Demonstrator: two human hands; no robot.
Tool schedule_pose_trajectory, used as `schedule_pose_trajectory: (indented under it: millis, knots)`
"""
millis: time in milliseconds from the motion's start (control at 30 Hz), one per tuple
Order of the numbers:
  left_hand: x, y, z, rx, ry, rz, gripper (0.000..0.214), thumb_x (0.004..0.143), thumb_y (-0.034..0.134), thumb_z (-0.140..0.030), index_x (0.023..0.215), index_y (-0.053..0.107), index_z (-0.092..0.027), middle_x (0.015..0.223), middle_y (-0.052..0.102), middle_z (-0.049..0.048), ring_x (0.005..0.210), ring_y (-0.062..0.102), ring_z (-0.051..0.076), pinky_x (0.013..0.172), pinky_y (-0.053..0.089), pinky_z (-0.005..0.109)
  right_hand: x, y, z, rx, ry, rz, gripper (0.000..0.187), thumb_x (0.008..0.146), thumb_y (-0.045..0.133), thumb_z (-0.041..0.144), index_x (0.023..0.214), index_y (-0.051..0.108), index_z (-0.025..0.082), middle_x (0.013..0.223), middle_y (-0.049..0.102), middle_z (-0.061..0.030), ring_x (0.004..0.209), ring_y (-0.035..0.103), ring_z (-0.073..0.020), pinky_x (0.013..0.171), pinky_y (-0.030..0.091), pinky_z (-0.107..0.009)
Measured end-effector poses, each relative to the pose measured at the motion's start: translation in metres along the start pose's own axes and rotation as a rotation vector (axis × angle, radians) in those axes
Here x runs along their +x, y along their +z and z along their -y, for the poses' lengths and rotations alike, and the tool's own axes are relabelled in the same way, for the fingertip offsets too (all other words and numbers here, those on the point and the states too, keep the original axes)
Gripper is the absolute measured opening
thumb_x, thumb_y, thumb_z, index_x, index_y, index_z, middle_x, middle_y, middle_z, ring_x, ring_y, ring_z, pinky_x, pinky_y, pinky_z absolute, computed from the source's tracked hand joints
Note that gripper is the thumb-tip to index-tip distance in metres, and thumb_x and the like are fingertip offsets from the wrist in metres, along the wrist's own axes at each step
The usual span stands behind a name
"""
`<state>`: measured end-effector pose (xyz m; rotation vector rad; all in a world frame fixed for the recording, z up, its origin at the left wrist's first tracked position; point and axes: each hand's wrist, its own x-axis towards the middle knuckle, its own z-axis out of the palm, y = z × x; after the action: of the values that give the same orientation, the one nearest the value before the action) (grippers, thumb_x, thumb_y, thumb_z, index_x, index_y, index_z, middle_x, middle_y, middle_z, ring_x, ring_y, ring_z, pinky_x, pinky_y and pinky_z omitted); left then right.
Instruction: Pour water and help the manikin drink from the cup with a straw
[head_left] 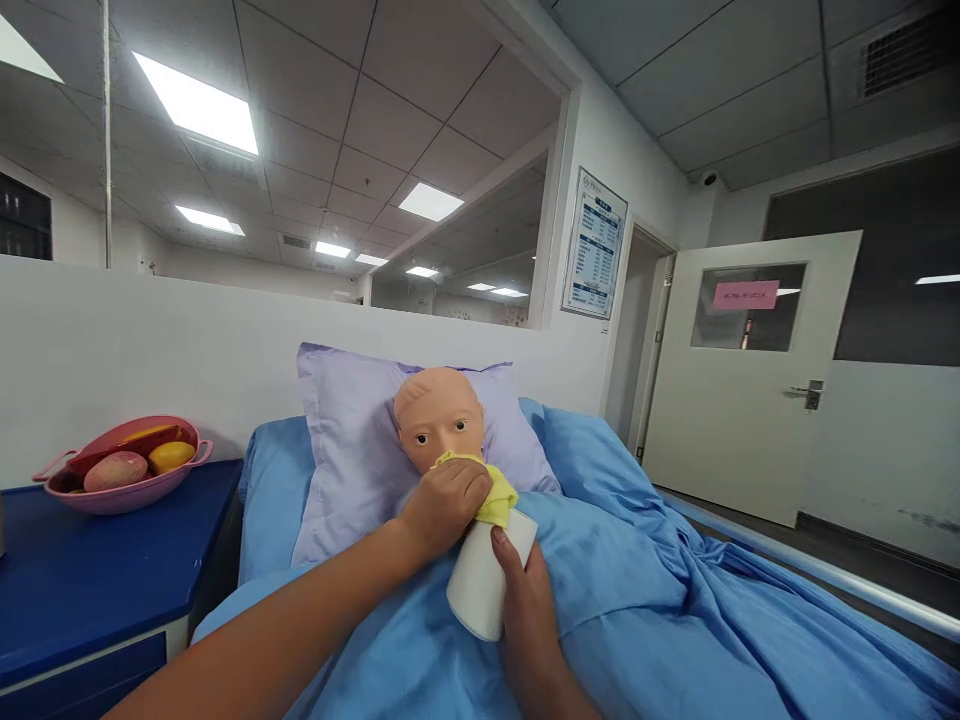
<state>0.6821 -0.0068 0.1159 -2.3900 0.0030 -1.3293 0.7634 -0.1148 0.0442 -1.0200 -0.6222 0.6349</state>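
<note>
A training manikin [439,412] lies in bed with its head on a lilac pillow [345,450], covered by a blue blanket [675,610]. My left hand [444,505] is closed round a yellow cloth [496,495] and presses it against the manikin's mouth and chin. Just below it, my right hand [529,610] grips a white cup [484,585], tilted with its rim up near the cloth. The manikin's lower face is hidden behind the cloth and my left hand.
A blue bedside cabinet [82,580] at the left carries a pink bowl [124,490] of fruit. A white partition wall stands behind the bed. At the right, a white door [742,410] stands open beside the bed rail [840,575].
</note>
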Motion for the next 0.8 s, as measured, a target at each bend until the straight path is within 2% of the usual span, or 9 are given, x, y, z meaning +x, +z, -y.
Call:
schedule_pose_trajectory:
  millis: [167, 300, 400, 500, 567, 667, 733, 800]
  knots:
    - [-0.016, -0.002, -0.004, -0.017, -0.070, -0.021, 0.019, 0.095, 0.044, -0.017, 0.106, 0.059, -0.011, 0.099, 0.071, 0.0102, 0.094, 0.067, 0.021, 0.085, 0.057, 0.036, -0.002, 0.001, 0.000, -0.021, -0.031, -0.006, 0.065, 0.069, 0.074, 0.064, 0.114, 0.055, 0.020, 0.087, 0.070, -0.0035, 0.071, 0.066, -0.0234, 0.058, 0.051, -0.031]
    - [-0.029, -0.007, -0.008, -0.129, -0.202, -0.037, 0.024, 0.092, 0.043, -0.012, 0.111, 0.057, -0.014, 0.102, 0.071, 0.0116, 0.097, 0.067, 0.022, 0.083, 0.058, 0.038, -0.001, 0.001, 0.000, -0.004, -0.029, 0.006, 0.066, 0.068, 0.075, 0.063, 0.115, 0.055, 0.021, 0.085, 0.071, -0.0021, 0.070, 0.067, -0.0233, 0.059, 0.051, -0.031]
    - [-0.020, -0.015, -0.009, -0.227, -0.177, -0.136, 0.020, 0.090, 0.051, -0.014, 0.109, 0.057, -0.016, 0.106, 0.070, 0.0121, 0.102, 0.066, 0.022, 0.087, 0.057, 0.039, -0.001, 0.002, 0.002, 0.012, -0.033, 0.006, 0.067, 0.068, 0.074, 0.063, 0.116, 0.054, 0.021, 0.088, 0.071, -0.0030, 0.070, 0.067, -0.0232, 0.058, 0.051, -0.031]
    - [0.002, -0.021, -0.007, -0.252, -0.109, -0.228, 0.018, 0.090, 0.055, -0.018, 0.107, 0.058, -0.016, 0.110, 0.069, 0.0126, 0.107, 0.064, 0.022, 0.090, 0.056, 0.039, -0.001, 0.002, 0.003, -0.009, -0.050, 0.003, 0.066, 0.069, 0.074, 0.063, 0.117, 0.055, 0.021, 0.087, 0.071, -0.0030, 0.070, 0.066, -0.0230, 0.059, 0.051, -0.031]
    - [0.016, -0.021, -0.002, -0.189, -0.005, -0.163, 0.015, 0.093, 0.050, -0.019, 0.103, 0.060, -0.016, 0.109, 0.070, 0.0119, 0.108, 0.064, 0.021, 0.091, 0.055, 0.039, -0.001, 0.002, 0.003, -0.017, -0.057, -0.005, 0.066, 0.068, 0.074, 0.063, 0.115, 0.055, 0.020, 0.083, 0.070, -0.0020, 0.070, 0.066, -0.0231, 0.060, 0.052, -0.032]
    - [0.021, -0.014, 0.006, -0.075, 0.151, 0.032, 0.019, 0.096, 0.045, -0.019, 0.100, 0.062, -0.014, 0.101, 0.072, 0.0093, 0.102, 0.066, 0.019, 0.090, 0.055, 0.035, -0.001, 0.002, 0.003, 0.001, -0.033, -0.015, 0.065, 0.068, 0.074, 0.063, 0.114, 0.055, 0.021, 0.081, 0.069, -0.0015, 0.071, 0.066, -0.0234, 0.061, 0.053, -0.033]
    - [0.016, -0.007, 0.009, -0.051, 0.151, 0.082, 0.020, 0.096, 0.044, -0.020, 0.103, 0.062, -0.013, 0.098, 0.072, 0.0089, 0.099, 0.067, 0.018, 0.088, 0.055, 0.033, -0.002, 0.003, 0.004, 0.007, -0.018, -0.021, 0.065, 0.068, 0.074, 0.064, 0.113, 0.056, 0.021, 0.082, 0.069, -0.0020, 0.071, 0.066, -0.0238, 0.061, 0.053, -0.033]
    - [0.007, -0.003, 0.007, -0.059, 0.079, 0.068, 0.020, 0.096, 0.045, -0.020, 0.104, 0.061, -0.012, 0.097, 0.072, 0.0093, 0.097, 0.066, 0.019, 0.087, 0.055, 0.034, -0.003, 0.004, 0.004, 0.009, -0.019, -0.021, 0.063, 0.068, 0.075, 0.063, 0.111, 0.056, 0.021, 0.084, 0.070, -0.0024, 0.074, 0.067, -0.0240, 0.062, 0.054, -0.033]
